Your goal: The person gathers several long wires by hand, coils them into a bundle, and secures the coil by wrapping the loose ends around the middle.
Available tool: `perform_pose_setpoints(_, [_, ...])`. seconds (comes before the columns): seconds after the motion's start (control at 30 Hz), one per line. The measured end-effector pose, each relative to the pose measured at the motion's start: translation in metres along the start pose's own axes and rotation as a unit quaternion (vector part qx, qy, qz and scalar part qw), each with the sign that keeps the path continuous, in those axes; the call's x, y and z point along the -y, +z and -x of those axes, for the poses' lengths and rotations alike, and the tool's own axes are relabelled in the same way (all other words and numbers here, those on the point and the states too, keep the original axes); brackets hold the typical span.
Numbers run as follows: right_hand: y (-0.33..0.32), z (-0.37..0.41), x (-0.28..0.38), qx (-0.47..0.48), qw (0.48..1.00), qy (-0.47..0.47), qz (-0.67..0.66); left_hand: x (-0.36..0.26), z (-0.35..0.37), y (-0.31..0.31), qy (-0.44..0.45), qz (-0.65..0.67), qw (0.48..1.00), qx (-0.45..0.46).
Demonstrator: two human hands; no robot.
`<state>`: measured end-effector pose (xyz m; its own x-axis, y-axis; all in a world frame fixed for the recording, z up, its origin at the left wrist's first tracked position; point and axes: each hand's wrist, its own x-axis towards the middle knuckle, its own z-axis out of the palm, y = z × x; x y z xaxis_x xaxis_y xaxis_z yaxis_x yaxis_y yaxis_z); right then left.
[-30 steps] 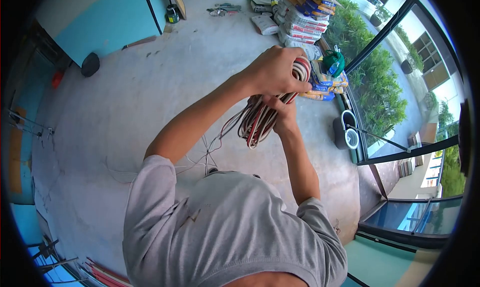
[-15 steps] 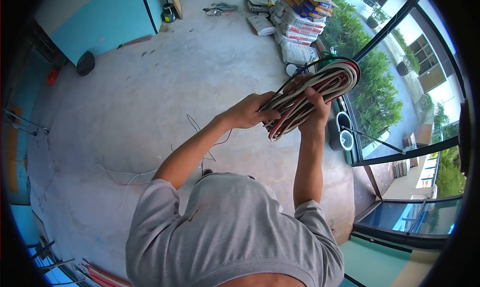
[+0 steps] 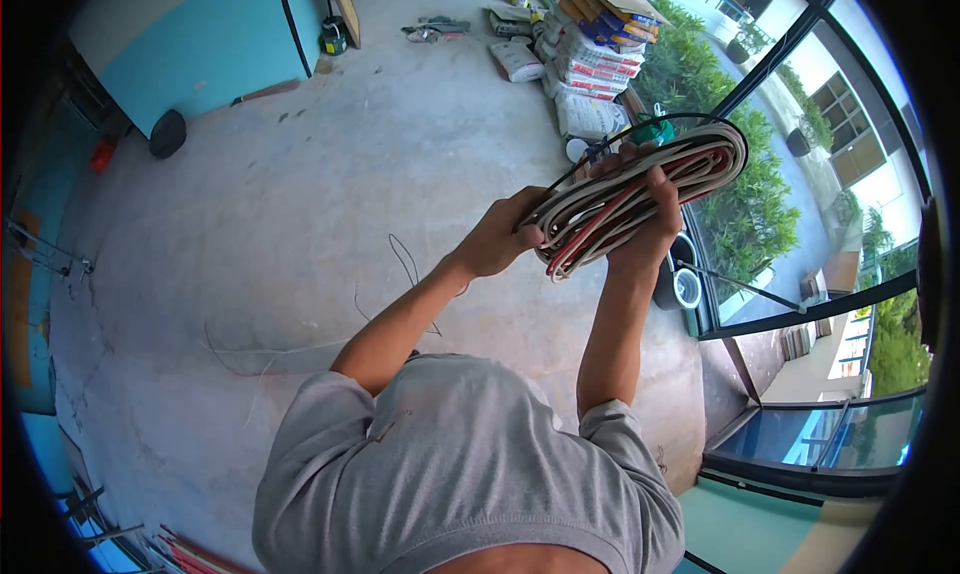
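A long looped bundle of electrical wire, with white, red and black strands, is held up in front of me. My right hand grips its middle, the thumb lying across the top and the fingers round the far side. At the near-left end of the bundle, my left hand is closed on the wire, thumb on top; its other fingertips are hidden. One black strand arcs loose above the rest of the coil. Thin loose wires trail over the floor behind my left forearm.
Stacked bags stand by the glass wall at the upper right. A grey-and-white bucket sits below my right hand near the window frame. Gloves or rags lie on the concrete floor. A black round tub leans against the blue panel.
Both hands and the wire bundle have shifted slightly right. My left hand's thumb has drawn back toward the bundle's end, and the loose black strand arcs wider.
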<state>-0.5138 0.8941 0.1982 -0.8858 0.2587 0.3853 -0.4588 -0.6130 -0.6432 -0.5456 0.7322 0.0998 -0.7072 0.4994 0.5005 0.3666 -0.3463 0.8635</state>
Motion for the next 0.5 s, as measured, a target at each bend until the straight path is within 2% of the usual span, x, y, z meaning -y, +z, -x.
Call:
perform_pose_setpoints(0.07, [0.002, -0.003, 0.006, -0.044, 0.999, 0.002, -0.009, 0.003, -0.004, 0.005, 0.049, 0.029, 0.998, -0.013])
perform_pose_setpoints(0.1, [0.002, -0.003, 0.008, -0.067, 0.998, 0.004, -0.013, 0.003, -0.003, 0.005, 0.069, -0.034, 0.997, -0.017])
perform_pose_setpoints(0.17, [-0.008, -0.007, 0.018, -0.03, 0.999, -0.006, -0.03, -0.001, -0.001, 0.001, 0.11, -0.159, 0.981, -0.029])
perform_pose_setpoints(0.27, [-0.009, -0.007, 0.023, -0.001, 0.999, -0.01, -0.051, -0.016, 0.007, 0.013, 0.067, -0.229, 0.97, -0.051])
perform_pose_setpoints(0.3, [-0.009, -0.006, 0.023, 0.001, 0.998, -0.012, -0.067, -0.01, 0.008, 0.017, 0.098, -0.228, 0.965, -0.087])
perform_pose_setpoints(0.4, [-0.015, -0.004, 0.027, 0.004, 0.998, -0.018, -0.067, 0.001, 0.016, 0.024, -0.005, -0.184, 0.976, -0.112])
perform_pose_setpoints(0.5, [-0.01, 0.002, 0.03, -0.029, 0.999, -0.023, -0.039, 0.007, 0.014, 0.027, 0.108, -0.224, 0.959, -0.135])
